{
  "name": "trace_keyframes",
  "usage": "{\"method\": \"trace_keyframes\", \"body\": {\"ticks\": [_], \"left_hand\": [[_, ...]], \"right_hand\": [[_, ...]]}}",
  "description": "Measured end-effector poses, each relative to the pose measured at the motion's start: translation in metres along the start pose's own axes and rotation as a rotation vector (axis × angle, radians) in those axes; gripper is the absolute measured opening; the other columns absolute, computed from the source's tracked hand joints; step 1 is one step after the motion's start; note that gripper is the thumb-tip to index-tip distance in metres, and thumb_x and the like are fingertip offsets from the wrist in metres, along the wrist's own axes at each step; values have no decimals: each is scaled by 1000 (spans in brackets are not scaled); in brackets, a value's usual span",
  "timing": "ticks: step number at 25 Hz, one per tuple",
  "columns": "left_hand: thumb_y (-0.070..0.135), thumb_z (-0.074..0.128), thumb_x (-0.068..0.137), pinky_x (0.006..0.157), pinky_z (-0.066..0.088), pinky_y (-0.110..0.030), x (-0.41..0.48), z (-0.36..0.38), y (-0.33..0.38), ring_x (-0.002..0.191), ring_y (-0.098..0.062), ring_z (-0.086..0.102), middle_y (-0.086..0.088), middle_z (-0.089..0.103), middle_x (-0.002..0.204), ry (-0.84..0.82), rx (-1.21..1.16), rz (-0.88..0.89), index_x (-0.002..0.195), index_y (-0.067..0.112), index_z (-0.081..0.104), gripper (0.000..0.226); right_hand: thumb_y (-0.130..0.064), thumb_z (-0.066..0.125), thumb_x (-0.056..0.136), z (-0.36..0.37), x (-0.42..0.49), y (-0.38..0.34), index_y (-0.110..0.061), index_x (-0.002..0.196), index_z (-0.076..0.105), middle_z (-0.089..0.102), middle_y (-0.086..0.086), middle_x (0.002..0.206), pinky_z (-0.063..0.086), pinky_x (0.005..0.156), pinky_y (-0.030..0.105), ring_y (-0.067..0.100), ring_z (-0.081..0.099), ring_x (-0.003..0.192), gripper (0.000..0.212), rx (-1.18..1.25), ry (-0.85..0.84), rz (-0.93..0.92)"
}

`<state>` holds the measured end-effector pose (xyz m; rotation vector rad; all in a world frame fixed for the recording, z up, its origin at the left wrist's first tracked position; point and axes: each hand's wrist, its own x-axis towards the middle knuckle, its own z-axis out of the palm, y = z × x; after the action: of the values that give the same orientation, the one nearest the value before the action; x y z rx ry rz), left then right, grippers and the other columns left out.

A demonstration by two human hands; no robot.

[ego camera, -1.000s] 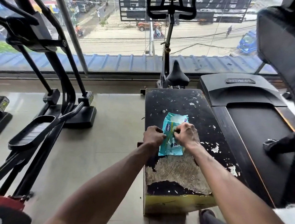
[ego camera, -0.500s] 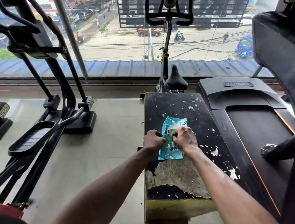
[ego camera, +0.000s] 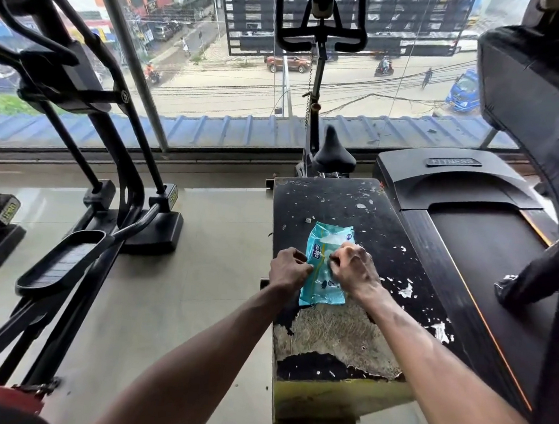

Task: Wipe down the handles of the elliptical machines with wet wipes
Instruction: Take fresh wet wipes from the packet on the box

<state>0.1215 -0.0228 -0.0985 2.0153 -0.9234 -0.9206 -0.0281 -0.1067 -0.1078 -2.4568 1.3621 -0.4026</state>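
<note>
Two hands on one pack, from my view. Far left: elliptical machine, black, pedal toward me. Left hand curled, pinching left edge of wet wipes pack. Pack lies flat on worktop, about mid-length. Its long axis runs away from me, far end tipped slightly right. Soft teal wrapper, glossy, crumpled, white flap near far end. Right hand clenched onto pack's top by flap. Treadmill just right of worktop.

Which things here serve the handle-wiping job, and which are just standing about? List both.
Job: wet wipes pack, pinched by left hand and right hand; elliptical machine.
Standing about: worn bench under the pack, spin bike, treadmill.
</note>
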Motion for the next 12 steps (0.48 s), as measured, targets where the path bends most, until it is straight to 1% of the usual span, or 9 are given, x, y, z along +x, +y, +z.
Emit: {"method": "trace_keyframes", "body": {"ticks": [2, 5, 8, 10, 12], "left_hand": [[20, 79, 83, 88, 61, -43, 0, 1, -1, 94, -21, 72, -6, 76, 101, -2, -14, 0, 101, 13, 70, 21], [18, 79, 84, 87, 62, -42, 0, 1, 0, 93, -21, 72, -7, 76, 103, -8, -27, -1, 102, 12, 70, 21], [18, 79, 84, 88, 61, -42, 1, 0, 1, 94, -21, 72, -7, 75, 103, -10, -22, 5, 105, 9, 70, 24], [18, 78, 84, 88, 61, -41, 0, 0, 1, 94, -21, 72, -7, 75, 103, -10, -17, 7, 105, 9, 70, 24], [18, 79, 84, 87, 61, -40, 0, -1, 1, 94, -21, 71, -7, 75, 103, -6, -16, 4, 104, 10, 71, 23]], "right_hand": [[-24, 59, 102, 0, 5, 1, -3, 96, 75, 71, 15, 103, 49, 67, 19, 16, 59, 70, 28, -48, -48, -18], [-21, 57, 101, -2, 12, -3, -6, 93, 75, 72, 14, 98, 49, 66, 20, 16, 59, 69, 25, -101, -97, -41], [-16, 57, 99, -3, 16, -6, -4, 90, 70, 72, 15, 96, 50, 65, 22, 17, 60, 69, 20, -114, -114, -54], [-16, 60, 98, -3, 16, -7, -4, 92, 67, 69, 14, 98, 49, 66, 23, 18, 59, 71, 16, -147, -128, -73], [-18, 62, 97, -1, 16, -5, -3, 95, 66, 68, 15, 100, 51, 65, 24, 19, 59, 71, 16, -162, -115, -93]]}}
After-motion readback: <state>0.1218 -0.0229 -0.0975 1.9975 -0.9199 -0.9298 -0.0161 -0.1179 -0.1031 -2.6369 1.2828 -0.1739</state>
